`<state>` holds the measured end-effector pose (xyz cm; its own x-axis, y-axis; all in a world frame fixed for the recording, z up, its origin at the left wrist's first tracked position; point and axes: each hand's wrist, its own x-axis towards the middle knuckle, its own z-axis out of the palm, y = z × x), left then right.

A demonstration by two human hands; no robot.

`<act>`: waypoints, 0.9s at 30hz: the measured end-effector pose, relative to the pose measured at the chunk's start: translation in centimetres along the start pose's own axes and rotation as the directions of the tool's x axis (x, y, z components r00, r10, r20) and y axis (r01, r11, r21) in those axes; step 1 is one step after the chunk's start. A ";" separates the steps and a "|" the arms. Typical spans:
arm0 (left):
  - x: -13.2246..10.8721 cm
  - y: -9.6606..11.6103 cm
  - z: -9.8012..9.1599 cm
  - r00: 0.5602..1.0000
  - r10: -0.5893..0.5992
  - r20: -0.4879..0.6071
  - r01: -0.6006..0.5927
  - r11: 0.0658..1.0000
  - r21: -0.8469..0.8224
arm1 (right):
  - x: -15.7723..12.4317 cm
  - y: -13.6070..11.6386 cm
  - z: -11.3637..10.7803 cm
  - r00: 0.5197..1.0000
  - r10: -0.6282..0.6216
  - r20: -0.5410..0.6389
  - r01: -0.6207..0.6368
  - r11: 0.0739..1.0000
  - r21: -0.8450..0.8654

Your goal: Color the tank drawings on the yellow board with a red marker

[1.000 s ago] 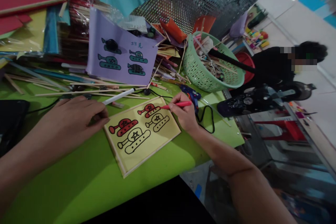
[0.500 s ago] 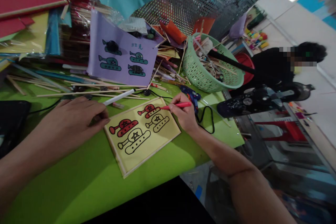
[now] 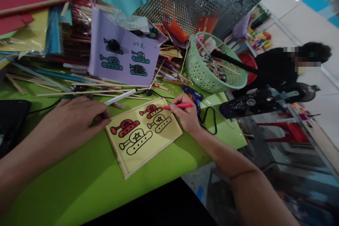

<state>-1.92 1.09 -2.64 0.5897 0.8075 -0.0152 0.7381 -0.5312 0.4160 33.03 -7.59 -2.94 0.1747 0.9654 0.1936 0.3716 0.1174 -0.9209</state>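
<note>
Pinched in my right hand (image 3: 186,114) is a red marker (image 3: 182,105). Its tip meets the small upper-right tank drawing (image 3: 150,110), which is partly coloured red. The drawing is on a yellow sheet (image 3: 148,160) edged with thin wooden strips, where several tanks are outlined in black. One tank at the upper left (image 3: 125,127) is filled with red, while the lower two are plain outlines. My left hand (image 3: 83,118) has its fingers curled, with a white black-ended marker (image 3: 121,96) sticking out from it. Its thumb rests by the sheet's left corner.
Behind the sheet lie wooden sticks (image 3: 60,94) and a purple sheet (image 3: 124,63) with green tanks. A blue glue gun (image 3: 194,95) with a black cord is right of it, before a green basket (image 3: 203,76). Another person (image 3: 278,64) is at the far right.
</note>
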 end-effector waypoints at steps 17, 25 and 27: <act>0.1 0.3 -0.5 0.999 -0.010 0.041 0.010 1.000 -0.002 | 0.0 -0.1 -0.2 1.000 0.000 -0.009 0.000 1.000 -0.031; 0.1 0.4 -0.6 0.998 -0.013 0.063 0.013 1.000 0.001 | 0.0 -0.1 -0.2 1.000 -0.013 -0.012 0.013 1.000 -0.002; 0.1 0.3 -0.6 0.997 -0.008 0.073 0.008 1.000 0.001 | 0.0 0.0 -0.2 1.000 -0.007 -0.004 0.007 1.000 -0.005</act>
<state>-1.79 1.19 -1.96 0.6063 0.7907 -0.0844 0.7430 -0.5255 0.4146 33.17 -7.66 -2.86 0.1755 0.9637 0.2013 0.3776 0.1229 -0.9178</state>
